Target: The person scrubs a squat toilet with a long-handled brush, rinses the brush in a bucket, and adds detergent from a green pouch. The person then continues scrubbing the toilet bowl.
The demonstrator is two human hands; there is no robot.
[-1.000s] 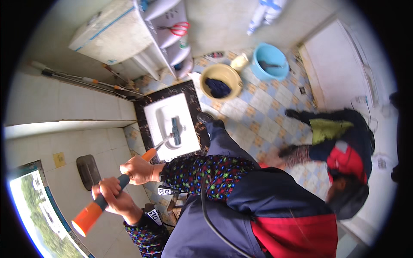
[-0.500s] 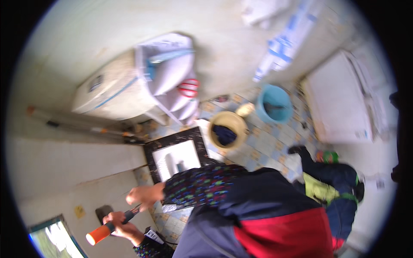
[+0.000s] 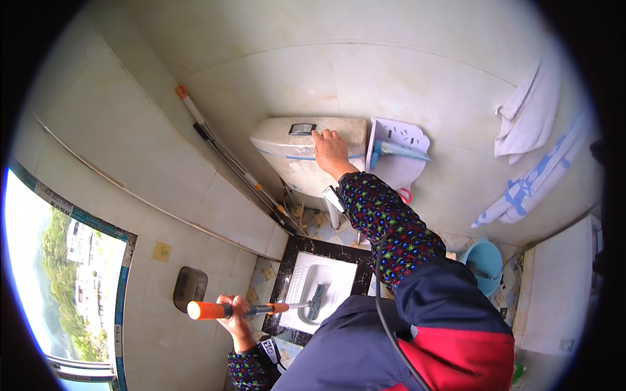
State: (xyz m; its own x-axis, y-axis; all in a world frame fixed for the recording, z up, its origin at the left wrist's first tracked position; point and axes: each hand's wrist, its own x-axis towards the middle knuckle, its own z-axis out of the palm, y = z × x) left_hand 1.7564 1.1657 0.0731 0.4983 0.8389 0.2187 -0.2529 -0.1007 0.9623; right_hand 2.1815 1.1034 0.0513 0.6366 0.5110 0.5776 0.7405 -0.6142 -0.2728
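While my right hand rested on the top of the cistern, its fingers were loosely bent and grasped nothing. The dark flush button lay just beside the fingertips, toward nine to ten o'clock, its long axis running from nine to three; I could not tell whether a fingertip pressed it. The right hand was clearly the nearer one. My left hand, well apart at seven o'clock from the right, was clenched round an orange-and-grey handle. From that grip the handle ran toward three o'clock and ended in a grey-green head, which lay within the white squat pan, its own long axis pointing from one to seven. A black surround framed the pan.
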